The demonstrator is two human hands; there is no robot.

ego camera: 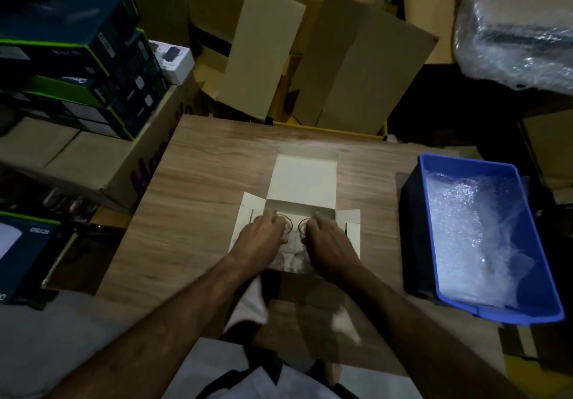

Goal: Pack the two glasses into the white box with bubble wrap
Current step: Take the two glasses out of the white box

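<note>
A: Status, white box [302,178]?
B: Open on wooden table [201,163], lid flap laid back, side flaps out. Two glasses [290,228] side by side inside.
A: Hands?
B: Left hand [263,239] curled on L glass, right hand [325,240] on R glass.
A: Bubble wrap [474,237]?
B: In blue bin [548,302], R of box, well apart.

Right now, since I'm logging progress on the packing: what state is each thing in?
white box: open, lid flap back, side flaps spread
left glass: upright in the box, gripped by left hand
right glass: upright in the box, gripped by right hand
blue bin: open, holds bubble wrap
</note>
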